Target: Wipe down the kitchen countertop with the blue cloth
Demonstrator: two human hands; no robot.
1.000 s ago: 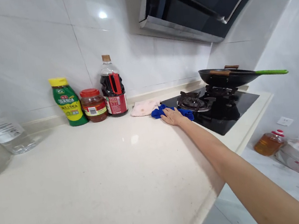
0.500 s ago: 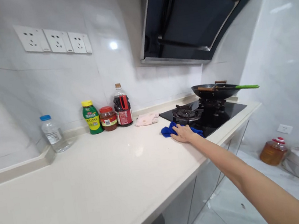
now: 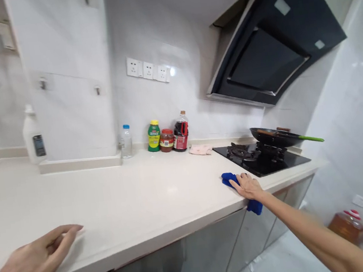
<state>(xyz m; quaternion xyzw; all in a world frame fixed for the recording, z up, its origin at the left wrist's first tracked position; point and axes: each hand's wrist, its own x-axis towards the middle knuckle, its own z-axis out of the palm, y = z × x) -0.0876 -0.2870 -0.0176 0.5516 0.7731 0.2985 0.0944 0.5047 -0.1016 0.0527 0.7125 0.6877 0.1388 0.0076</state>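
Note:
My right hand (image 3: 248,186) presses a blue cloth (image 3: 230,179) onto the white countertop (image 3: 136,196) at its front edge, left of the stove's near corner. Part of the cloth shows beneath my wrist, hanging over the edge. At the lower left, my left hand (image 3: 33,262) is over the counter's front edge, fingers loosely bent, holding nothing that I can see. Whether it touches the surface I cannot tell. A folded pink cloth (image 3: 200,150) lies by the wall, beside the black gas stove (image 3: 266,160).
Along the wall stand a clear blue-capped bottle (image 3: 126,143), a green bottle (image 3: 153,136), a red-lidded jar (image 3: 166,141) and a dark sauce bottle (image 3: 180,132). A wok (image 3: 276,137) sits on the stove, under the range hood (image 3: 267,52). A white bottle (image 3: 33,136) stands far left.
My right hand has drawn the blue cloth from the stove's edge to the counter's front edge. The view has swung left, and my left hand has come into it.

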